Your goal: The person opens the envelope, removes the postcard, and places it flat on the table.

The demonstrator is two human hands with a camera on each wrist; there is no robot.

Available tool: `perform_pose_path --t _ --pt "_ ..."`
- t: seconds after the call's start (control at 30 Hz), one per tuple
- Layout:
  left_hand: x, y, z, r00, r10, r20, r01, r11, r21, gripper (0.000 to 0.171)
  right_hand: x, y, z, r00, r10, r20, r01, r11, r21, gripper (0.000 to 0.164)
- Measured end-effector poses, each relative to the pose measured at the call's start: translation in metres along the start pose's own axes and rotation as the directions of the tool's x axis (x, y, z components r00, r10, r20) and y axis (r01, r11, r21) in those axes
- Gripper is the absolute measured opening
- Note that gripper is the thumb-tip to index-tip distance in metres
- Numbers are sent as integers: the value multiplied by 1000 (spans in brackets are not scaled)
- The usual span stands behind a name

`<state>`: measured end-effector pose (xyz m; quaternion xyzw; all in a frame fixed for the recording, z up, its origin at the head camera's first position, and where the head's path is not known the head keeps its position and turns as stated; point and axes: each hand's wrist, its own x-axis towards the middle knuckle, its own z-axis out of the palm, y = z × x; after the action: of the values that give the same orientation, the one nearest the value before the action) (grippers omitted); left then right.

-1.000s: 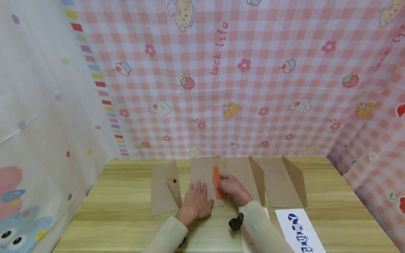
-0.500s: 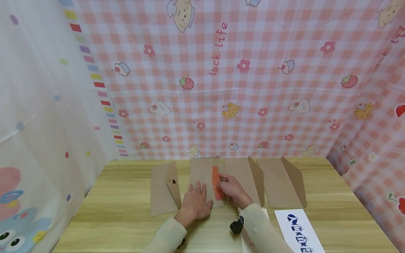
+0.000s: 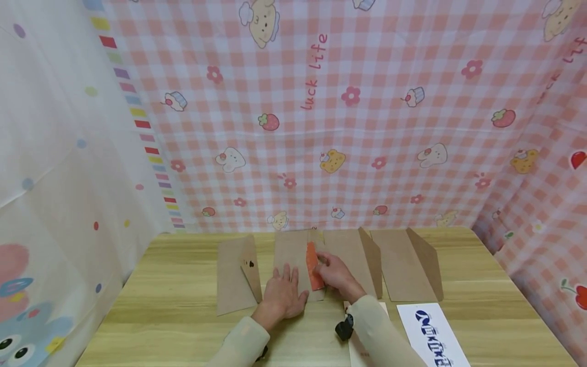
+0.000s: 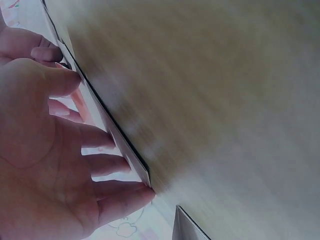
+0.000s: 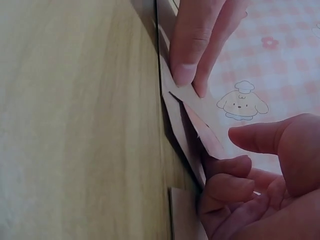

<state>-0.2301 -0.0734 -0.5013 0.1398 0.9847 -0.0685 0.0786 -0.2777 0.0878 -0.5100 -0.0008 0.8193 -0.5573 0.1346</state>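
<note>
Two hands on one brown envelope (image 3: 290,250), midway along the table (image 3: 151,306), between a marked envelope (image 3: 229,278) on the left and, on the right, a nearer open envelope (image 3: 346,260) and a farther open envelope (image 3: 405,272). Step in hand, by the look of it: working the orange paper (image 3: 314,267) in at the right side of the brown envelope, depth inside not visible.

Best to pin the brown envelope flat with the left hand (image 3: 282,295), pressing lightly enough to let the layers part. Open the gap on the right before pushing. Feed the orange paper level and square to the edge, with small even nudges along its length; shoving one corner would likely crease or snag it. On resistance, back off slightly, straighten, try again. Mind the nearer open envelope, just beside the knuckles.

Left hand: spread, fingers extended across the brown envelope, resting on it, gripping nothing. Right hand (image 3: 338,274): narrow, fingers curled in round the edge of the orange paper, thumb raised clear in the right wrist view; firmness of hold impossible to judge.
</note>
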Motion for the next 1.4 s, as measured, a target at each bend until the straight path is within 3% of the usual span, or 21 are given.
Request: perform_pose_path --t 0.33,0.63,0.83,1.4 --pt "0 0 2 1000 -12 -10 12 1000 -25 72 1 2 3 994 -104 -33 101 991 -90 56" --pt "0 -3 1 1000 -6 16 8 994 -113 69 -1 2 4 990 -139 -34 133 981 -139 51" --pt "-4 -8 -5 999 27 42 -20 986 -164 65 0 4 5 993 -112 -30 107 985 -132 53" --pt "-12 -24 -11 993 94 74 -62 932 -356 70 -1 3 5 993 -118 -30 114 987 -114 56"
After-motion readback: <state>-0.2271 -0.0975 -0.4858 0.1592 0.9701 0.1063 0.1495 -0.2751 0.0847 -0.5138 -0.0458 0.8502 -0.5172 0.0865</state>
